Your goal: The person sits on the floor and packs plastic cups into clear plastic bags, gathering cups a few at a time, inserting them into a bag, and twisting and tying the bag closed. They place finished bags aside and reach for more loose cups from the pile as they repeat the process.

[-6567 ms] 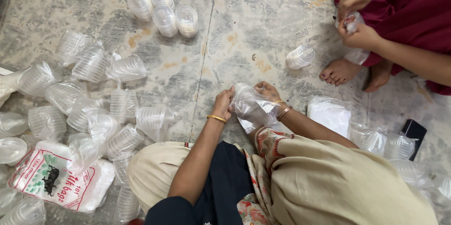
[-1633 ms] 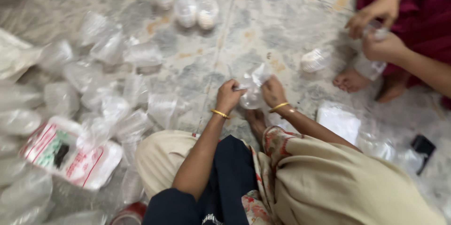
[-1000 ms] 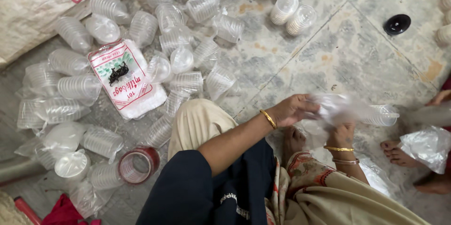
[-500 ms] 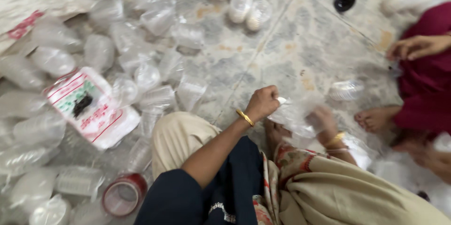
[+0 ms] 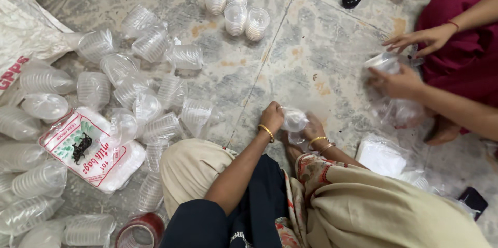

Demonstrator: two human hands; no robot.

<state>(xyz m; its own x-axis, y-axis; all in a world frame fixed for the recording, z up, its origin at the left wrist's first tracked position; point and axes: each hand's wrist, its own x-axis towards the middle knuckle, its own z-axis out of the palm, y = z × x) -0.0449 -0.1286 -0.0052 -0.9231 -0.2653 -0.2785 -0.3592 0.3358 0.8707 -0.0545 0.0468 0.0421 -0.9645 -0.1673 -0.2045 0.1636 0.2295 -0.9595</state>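
Note:
I sit on a stone floor. Both my hands meet in front of my knees on a small clear plastic bag with a stack of clear cups (image 5: pixel 294 120) inside it. My left hand (image 5: pixel 272 116), with a gold bangle, grips the bag's left side. My right hand (image 5: pixel 314 128), with two bangles, holds its right side from below. To the right, another person in a maroon garment holds a clear cup stack (image 5: pixel 383 62) with both hands (image 5: pixel 402 82).
Many bagged stacks of clear cups (image 5: pixel 150 46) lie scattered on the floor at left. A printed packet of white bags (image 5: pixel 88 149) lies beside them, a red tape roll (image 5: pixel 137 229) near my knee. Upright cup stacks (image 5: pixel 236 7) stand ahead; a flat pile of white bags (image 5: pixel 381 156) lies right.
The view has swung about and settled back over my hands. My hands have stayed together on the bagged cup stack, now drawn closer to my knees.

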